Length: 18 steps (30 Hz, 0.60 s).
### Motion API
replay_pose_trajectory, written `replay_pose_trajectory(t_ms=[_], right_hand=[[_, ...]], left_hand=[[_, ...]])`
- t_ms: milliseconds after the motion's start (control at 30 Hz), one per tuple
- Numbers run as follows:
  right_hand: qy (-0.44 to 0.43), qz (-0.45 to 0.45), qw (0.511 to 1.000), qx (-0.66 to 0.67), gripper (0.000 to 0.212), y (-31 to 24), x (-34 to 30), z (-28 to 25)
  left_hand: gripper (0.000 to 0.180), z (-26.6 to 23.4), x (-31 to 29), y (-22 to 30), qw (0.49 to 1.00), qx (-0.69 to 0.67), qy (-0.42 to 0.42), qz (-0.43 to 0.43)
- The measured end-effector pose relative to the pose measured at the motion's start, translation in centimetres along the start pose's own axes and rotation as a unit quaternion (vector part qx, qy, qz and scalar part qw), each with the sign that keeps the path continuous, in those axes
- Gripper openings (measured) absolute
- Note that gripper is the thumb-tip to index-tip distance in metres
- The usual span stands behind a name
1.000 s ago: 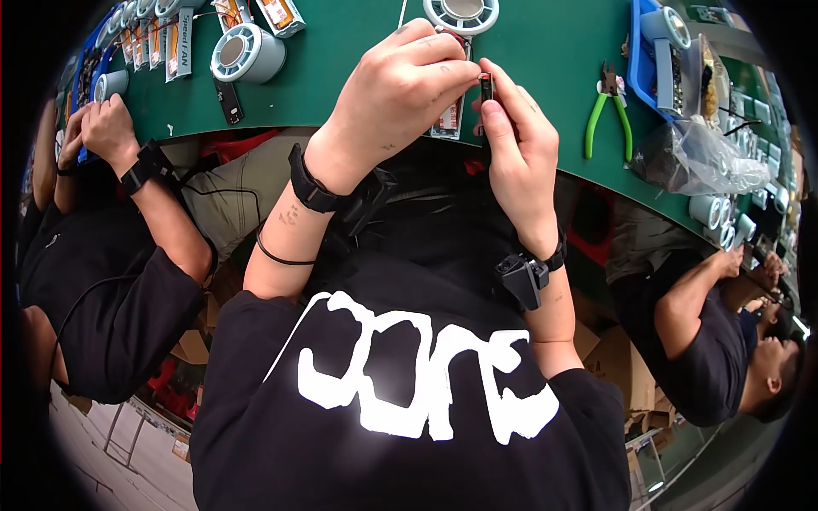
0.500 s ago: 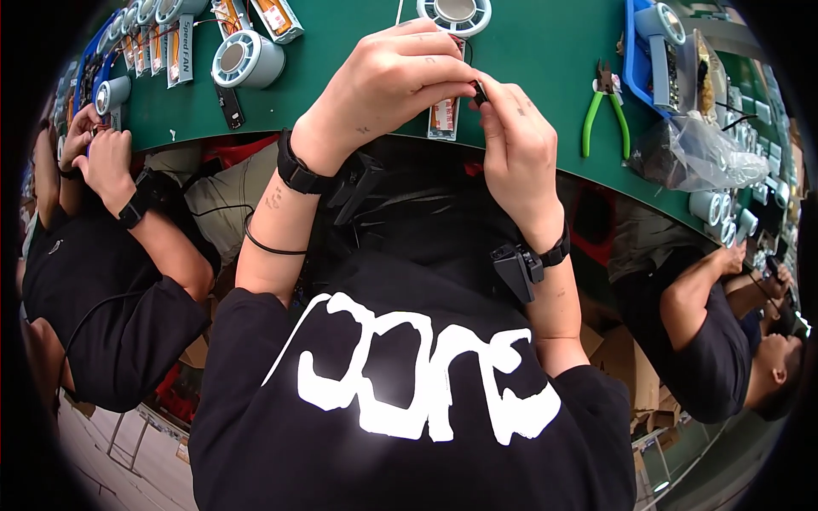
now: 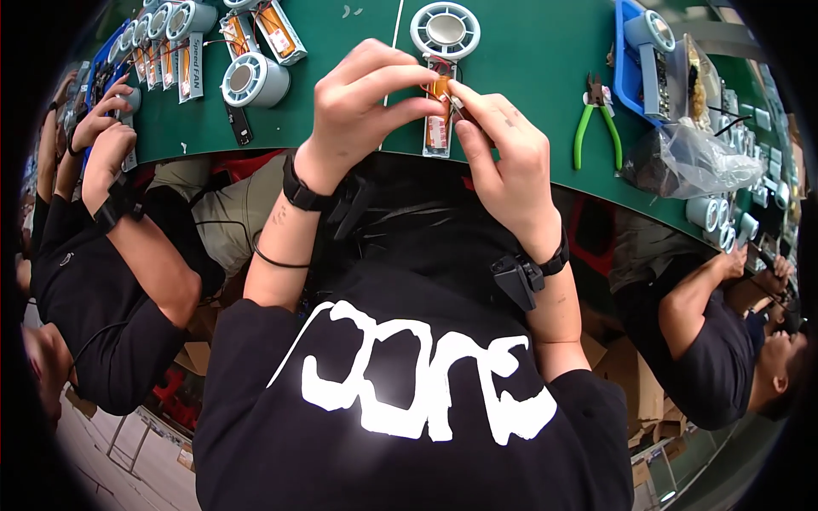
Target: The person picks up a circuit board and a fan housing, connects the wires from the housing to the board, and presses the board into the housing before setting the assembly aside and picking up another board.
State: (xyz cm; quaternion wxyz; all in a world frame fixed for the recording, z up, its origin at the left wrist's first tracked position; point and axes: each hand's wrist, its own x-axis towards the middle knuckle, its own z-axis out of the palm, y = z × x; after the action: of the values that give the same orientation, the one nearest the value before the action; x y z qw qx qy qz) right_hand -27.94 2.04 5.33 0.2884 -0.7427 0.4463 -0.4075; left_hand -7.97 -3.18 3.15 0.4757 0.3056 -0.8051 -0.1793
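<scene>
A light-blue handheld fan (image 3: pixel 445 31) lies in front of me, its round head away from me and its opened handle (image 3: pixel 437 150) toward me. In the handle sit an orange-and-white battery pack (image 3: pixel 438 128) and thin wires. My left hand (image 3: pixel 362 106) reaches over from the left, thumb and forefinger apart, their tips at the handle's upper part. My right hand (image 3: pixel 511 157) comes from the right and pinches a small dark part (image 3: pixel 458 108) beside the wires; its kind is mostly hidden by the fingers.
Green-handled cutters (image 3: pixel 599 128) lie to the right, near a blue bin (image 3: pixel 629 64) and a clear plastic bag (image 3: pixel 694 157). More fans (image 3: pixel 256 79) and a black strip-shaped part (image 3: pixel 238 124) lie to the left. Co-workers sit on both sides; one co-worker's hands (image 3: pixel 106 136) work at far left.
My hands have come down from the handle's top and moved apart, so the battery and wires show. The small dark part is now in my right hand only. The view has shifted slightly.
</scene>
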Motion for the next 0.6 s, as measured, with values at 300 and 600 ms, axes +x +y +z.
replay_pose_trajectory(t_ms=[300, 600], right_hand=[[-0.102, -0.119, 0.978, -0.138, 0.029, -3.3, 9.5, -2.0], [-0.203, -0.025, 0.97, -0.134, 0.025, -3.0, 14.1, -3.8]], left_hand=[[0.027, 1.7, -2.0, 5.3, 0.948, 0.118, 0.079, -0.283], [0.028, 3.4, 1.1, 3.4, 0.92, 0.219, 0.068, -0.318]])
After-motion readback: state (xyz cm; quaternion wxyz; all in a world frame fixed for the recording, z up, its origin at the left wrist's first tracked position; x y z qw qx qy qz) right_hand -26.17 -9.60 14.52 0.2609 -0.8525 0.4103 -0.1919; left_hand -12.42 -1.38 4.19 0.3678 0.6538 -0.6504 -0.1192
